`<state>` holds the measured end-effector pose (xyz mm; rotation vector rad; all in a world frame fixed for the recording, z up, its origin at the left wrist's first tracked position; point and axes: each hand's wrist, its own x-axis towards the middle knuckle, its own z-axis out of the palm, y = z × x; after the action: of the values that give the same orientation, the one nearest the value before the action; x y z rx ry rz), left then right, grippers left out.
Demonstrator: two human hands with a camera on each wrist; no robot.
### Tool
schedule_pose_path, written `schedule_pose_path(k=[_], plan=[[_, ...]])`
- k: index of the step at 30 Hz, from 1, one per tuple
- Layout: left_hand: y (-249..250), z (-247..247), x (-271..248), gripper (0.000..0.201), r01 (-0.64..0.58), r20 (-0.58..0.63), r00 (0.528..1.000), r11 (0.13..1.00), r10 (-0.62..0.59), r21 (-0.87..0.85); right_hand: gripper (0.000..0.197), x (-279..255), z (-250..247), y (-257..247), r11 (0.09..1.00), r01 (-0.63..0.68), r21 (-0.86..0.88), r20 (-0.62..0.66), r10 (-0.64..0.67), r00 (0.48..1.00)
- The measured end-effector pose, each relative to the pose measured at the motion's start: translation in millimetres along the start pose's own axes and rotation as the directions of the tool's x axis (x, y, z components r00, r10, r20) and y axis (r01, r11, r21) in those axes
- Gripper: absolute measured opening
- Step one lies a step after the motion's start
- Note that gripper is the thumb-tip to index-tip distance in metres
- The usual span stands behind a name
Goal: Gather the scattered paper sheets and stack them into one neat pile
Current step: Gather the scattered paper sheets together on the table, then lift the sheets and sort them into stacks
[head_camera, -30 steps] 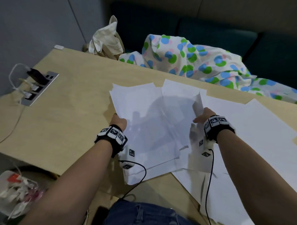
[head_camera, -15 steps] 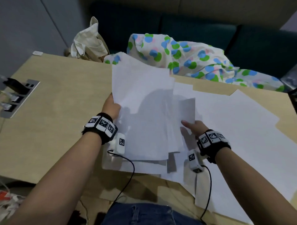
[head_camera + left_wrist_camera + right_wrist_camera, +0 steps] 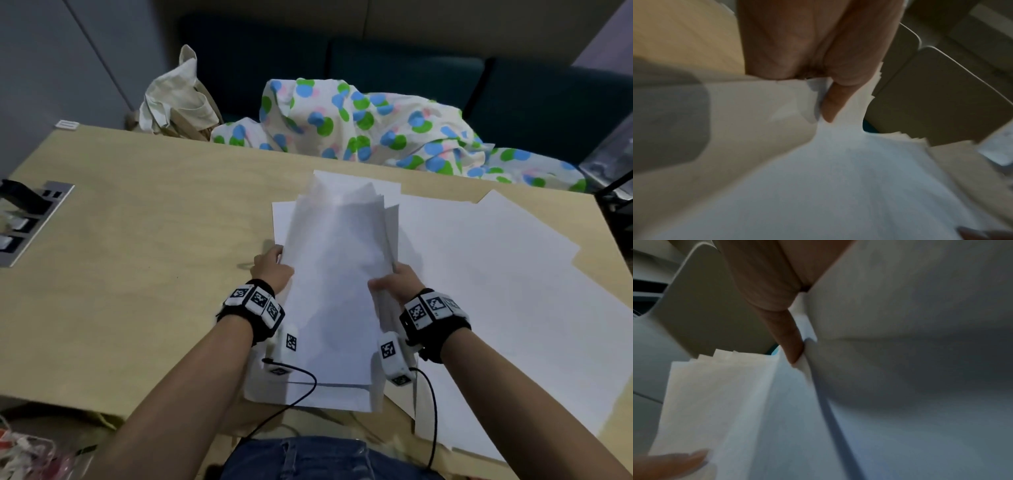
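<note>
Nearest the body, the lower edge of a gathered bundle of sheets (image 3: 334, 294) is seen resting on or just above the near edge of the table (image 3: 137, 274), over at least one flat sheet. The bundle is clamped from both sides: the left hand (image 3: 272, 270) is closed on its left edge, the thumb laid across the top sheet in the left wrist view, and the right hand (image 3: 397, 282) is closed on its right edge, a finger pressed along the paper in the right wrist view. The hands are held apart by the width of the bundle. Half a second ago the bundle was gripped by the left hand alone and fanned wide, while the right hand was reaching in; a second ago the sheets were spread flat. The papers have thus been drawn together and squared between both hands, though the far corners are stepped and not yet flush, as the right wrist view shows. It is judged that aligning is under way, and tapping on the table would likely be needed. To the right, loose sheets (image 3: 496, 267) lie uncollected on the table, so the task is only partly done. Beyond the table edge a spotted cloth (image 3: 370, 126) and a cream bag (image 3: 174, 99) are seen.
</note>
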<state>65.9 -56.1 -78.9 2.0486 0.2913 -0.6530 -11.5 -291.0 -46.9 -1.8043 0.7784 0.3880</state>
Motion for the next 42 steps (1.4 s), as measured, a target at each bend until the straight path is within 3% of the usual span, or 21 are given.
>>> schedule_pose_path(k=[3,6,8,9,11,12,14,16,19,22,24,30,34,36,39,42], plan=[[7,-15,-8,0.055,-0.035,-0.002,0.999,0.941,0.036,-0.337,0.029,-14,-11,-22,0.982,0.151,0.112,0.005,-0.153,0.988],[16,-30,-23,0.039,0.026,0.172,0.98,0.781,0.104,-0.625,0.023,-27,-29,-50,0.949,0.266,0.167,0.033,-0.275,0.961],[23,-38,-33,0.037,0.118,0.3,0.944,0.705,0.139,-0.699,0.023,-40,-39,-72,0.924,0.345,0.165,0.074,-0.361,0.93],[28,-39,-37,0.029,0.12,0.312,0.937,0.698,0.155,-0.706,0.021,-45,-43,-81,0.91,0.388,0.147,0.088,-0.403,0.911],[37,-42,-38,0.016,0.053,0.227,0.963,0.721,0.147,-0.69,0.017,-51,-50,-97,0.884,0.454,0.11,0.089,-0.464,0.882],[45,-45,-39,0.02,0.008,0.194,0.965,0.72,0.177,-0.694,0.02,-53,-54,-103,0.872,0.476,0.11,0.075,-0.485,0.871],[61,-49,-41,0.049,-0.116,0.098,0.958,0.674,0.271,-0.73,0.025,-54,-60,-113,0.849,0.513,0.13,0.03,-0.52,0.854],[82,-55,-48,0.064,-0.269,-0.065,0.942,0.628,0.328,-0.73,0.031,-55,-65,-121,0.826,0.544,0.143,-0.067,-0.541,0.838],[117,-60,-59,0.058,-0.478,-0.284,0.877,0.644,0.387,-0.598,0.032,-55,-63,-124,0.768,0.582,0.266,-0.238,-0.533,0.812],[131,-58,-69,0.045,-0.579,-0.386,0.813,0.672,0.436,-0.461,0.02,-55,-58,-118,0.731,0.605,0.316,-0.343,-0.507,0.791],[127,-54,-73,0.044,-0.578,-0.362,0.815,0.678,0.452,-0.455,0.015,-55,-56,-110,0.692,0.6,0.402,-0.347,-0.491,0.799],[109,-45,-71,0.044,-0.424,-0.216,0.903,0.682,0.372,-0.596,0.031,-56,-47,-97,0.563,0.599,0.57,-0.375,-0.47,0.799],[121,-50,-70,0.076,-0.415,-0.226,0.908,0.691,0.352,-0.591,0.024,-60,-50,-123,0.44,0.648,0.621,-0.424,-0.506,0.751],[126,-55,-69,0.065,-0.433,-0.24,0.9,0.67,0.365,-0.603,0.027,-63,-56,-139,0.385,0.673,0.631,-0.449,-0.526,0.722],[129,-59,-71,0.051,-0.438,-0.243,0.897,0.661,0.37,-0.61,0.035,-64,-61,-153,0.436,0.706,0.558,-0.442,-0.565,0.697],[126,-58,-68,0.04,-0.446,-0.241,0.893,0.68,0.38,-0.582,0.044,-56,-56,-143,0.492,0.653,0.575,-0.399,-0.528,0.749]])
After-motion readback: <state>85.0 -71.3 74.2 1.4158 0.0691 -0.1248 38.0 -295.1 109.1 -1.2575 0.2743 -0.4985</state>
